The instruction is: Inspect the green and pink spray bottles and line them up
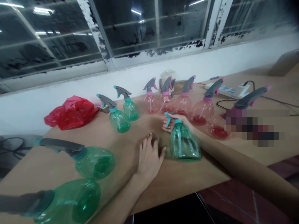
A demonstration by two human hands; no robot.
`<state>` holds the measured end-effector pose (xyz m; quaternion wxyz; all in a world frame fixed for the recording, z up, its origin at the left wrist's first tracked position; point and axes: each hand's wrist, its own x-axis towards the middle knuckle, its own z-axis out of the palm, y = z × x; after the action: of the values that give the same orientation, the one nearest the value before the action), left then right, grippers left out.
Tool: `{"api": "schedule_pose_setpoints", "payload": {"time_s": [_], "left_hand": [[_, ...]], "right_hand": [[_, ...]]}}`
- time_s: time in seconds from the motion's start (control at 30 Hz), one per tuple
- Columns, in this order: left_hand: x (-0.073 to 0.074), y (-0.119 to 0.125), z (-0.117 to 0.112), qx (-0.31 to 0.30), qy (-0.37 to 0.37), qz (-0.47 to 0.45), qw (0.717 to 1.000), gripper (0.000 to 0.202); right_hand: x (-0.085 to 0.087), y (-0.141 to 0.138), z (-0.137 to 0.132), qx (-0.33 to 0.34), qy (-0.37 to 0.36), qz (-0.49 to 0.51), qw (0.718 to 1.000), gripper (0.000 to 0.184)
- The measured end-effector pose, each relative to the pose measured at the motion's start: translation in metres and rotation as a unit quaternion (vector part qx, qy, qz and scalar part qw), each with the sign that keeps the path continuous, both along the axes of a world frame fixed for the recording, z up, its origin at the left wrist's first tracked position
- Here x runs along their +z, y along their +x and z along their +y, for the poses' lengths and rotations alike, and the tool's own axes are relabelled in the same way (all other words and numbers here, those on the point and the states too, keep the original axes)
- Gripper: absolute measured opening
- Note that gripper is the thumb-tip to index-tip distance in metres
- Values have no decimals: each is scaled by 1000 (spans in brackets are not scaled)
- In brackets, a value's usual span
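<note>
Four green spray bottles (94,163) and five pink spray bottles (183,104) already stand on the table (161,189), the right hand (168,126) grasps the tilted green sprayer (184,144) between them, seemingly alone unplaced, and the left hand (149,155) is empty.

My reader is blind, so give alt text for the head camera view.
A person's right hand is behind the neck of a translucent green plastic spray bottle, the open left hand beside it. Four more green bottles are on the tan table's left, five translucent pink ones on its right.
</note>
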<state>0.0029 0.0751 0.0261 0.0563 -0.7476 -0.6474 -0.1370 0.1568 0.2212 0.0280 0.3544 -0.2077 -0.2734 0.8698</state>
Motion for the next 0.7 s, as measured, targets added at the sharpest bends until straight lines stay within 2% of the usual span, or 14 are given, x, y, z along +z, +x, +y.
{"api": "schedule_pose_setpoints", "payload": {"time_s": [0.13, 0.27, 0.33, 0.5, 0.7], "left_hand": [[-5, 0, 0, -5, 0, 30, 1000, 47], [-6, -1, 1, -10, -7, 39, 999, 51], [-5, -1, 1, -13, -20, 39, 999, 52], [-3, -2, 2, -15, -43, 39, 998, 52], [-1, -1, 2, -17, -49, 42, 998, 52]], "right_hand": [[3, 3, -1, 10, 15, 16, 1000, 10], [12, -1, -10, 50, 21, -17, 998, 13], [14, -3, -13, 35, 19, -36, 999, 17], [11, -4, -12, -12, -4, -65, 998, 19], [5, -3, -10, 31, 4, -51, 998, 21]]}}
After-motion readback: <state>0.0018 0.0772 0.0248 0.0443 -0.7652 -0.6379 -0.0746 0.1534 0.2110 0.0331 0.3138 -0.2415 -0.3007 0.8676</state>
